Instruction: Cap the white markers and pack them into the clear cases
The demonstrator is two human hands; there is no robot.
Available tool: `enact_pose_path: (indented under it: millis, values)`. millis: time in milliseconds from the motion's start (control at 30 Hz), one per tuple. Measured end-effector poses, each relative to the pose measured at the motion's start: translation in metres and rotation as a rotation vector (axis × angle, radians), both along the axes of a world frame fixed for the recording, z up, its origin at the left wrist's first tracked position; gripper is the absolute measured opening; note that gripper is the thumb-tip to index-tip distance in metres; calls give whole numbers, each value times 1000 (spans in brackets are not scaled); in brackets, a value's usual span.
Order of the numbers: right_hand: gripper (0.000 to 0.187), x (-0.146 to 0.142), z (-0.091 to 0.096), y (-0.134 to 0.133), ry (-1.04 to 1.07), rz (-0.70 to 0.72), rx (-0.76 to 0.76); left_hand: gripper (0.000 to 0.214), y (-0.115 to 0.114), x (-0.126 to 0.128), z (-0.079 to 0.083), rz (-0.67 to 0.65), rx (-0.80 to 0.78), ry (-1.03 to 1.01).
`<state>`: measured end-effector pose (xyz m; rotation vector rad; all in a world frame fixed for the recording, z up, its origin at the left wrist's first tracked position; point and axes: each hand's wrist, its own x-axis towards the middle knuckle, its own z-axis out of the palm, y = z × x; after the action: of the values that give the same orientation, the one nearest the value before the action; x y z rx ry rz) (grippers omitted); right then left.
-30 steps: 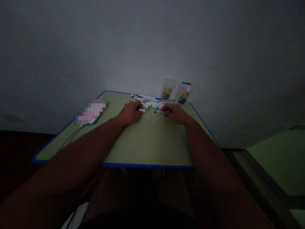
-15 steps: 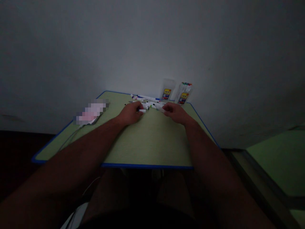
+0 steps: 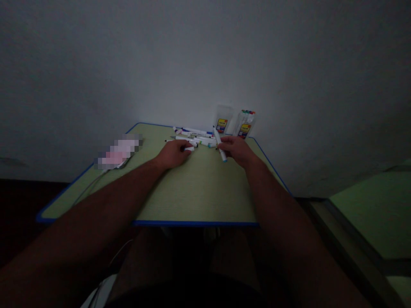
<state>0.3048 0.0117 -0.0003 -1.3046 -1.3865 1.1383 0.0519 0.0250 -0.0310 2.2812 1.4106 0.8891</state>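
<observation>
My right hand (image 3: pixel 236 150) pinches a white marker (image 3: pixel 219 143) between thumb and fingers. This marker is tilted, its dark end up toward the wall and its blue end down toward me. My left hand (image 3: pixel 175 154) is closed around another white marker (image 3: pixel 189 149); only a short piece shows between thumb and fingers, the rest is hidden by the hand. Between and behind both hands lies a loose heap of white markers (image 3: pixel 195 131) with coloured ends. Behind my right hand stand a clear case (image 3: pixel 226 113) with a yellow label and a second case (image 3: pixel 246 121) holding several markers.
The light green table (image 3: pixel 195 192) has a blue edge and stands against a grey wall (image 3: pixel 199 64). At its left lies a blurred-out phone-like object (image 3: pixel 119 152), with a cable (image 3: pixel 88 187) running off the near left side.
The right hand's marker has been lifted and turned from nearly flat to steeply tilted, clear of the heap. My left hand has barely moved. The whole view has shifted slightly.
</observation>
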Motion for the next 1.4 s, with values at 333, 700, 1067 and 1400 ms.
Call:
enact_pose_path:
  millis: [333,700,1067,1400]
  values:
    - [4,1,1,1,140,-44,-129,33,-2,0,1,30,0,28]
    - [5,-1,3,-1,148,-34,-124,26,-1,1,-2,23,-15,-16]
    - [4,-1,2,0,107,-34,-104,27,-3,3,0,38,55,22]
    - [7,-2,-1,2,116,-65,-122,26,-6,7,-6,32,25,5]
